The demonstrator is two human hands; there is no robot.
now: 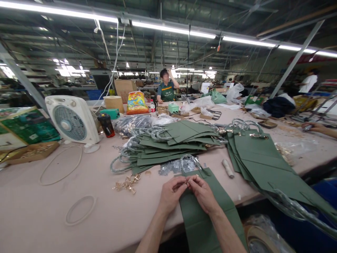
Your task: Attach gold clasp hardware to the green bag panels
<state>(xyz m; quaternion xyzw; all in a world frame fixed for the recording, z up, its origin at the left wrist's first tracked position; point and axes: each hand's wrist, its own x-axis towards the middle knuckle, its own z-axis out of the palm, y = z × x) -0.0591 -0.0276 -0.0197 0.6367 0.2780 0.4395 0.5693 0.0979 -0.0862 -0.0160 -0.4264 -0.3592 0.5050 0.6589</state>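
Observation:
My left hand (172,193) and my right hand (201,191) meet at the upper end of a long green bag panel (210,218). Both are closed, thumbs and fingertips pinching a small gold-coloured metal fitting (187,183), mostly hidden by the fingers. The panel lies over the table's front edge and hangs down. A plastic-wrapped handle (189,158) loops from its top. Loose gold metal fittings (127,184) lie in a small heap left of my hands. Flat dark pieces in clear plastic (171,167) sit just beyond the panel.
Stacked green panels with wrapped handles (168,146) lie ahead; more panels (263,154) spread at right beside a pale roll (228,168). A white fan (72,119) and dark bottle (106,124) stand left. A co-worker (167,88) is across the table; another person's hand (313,127) reaches in from the right.

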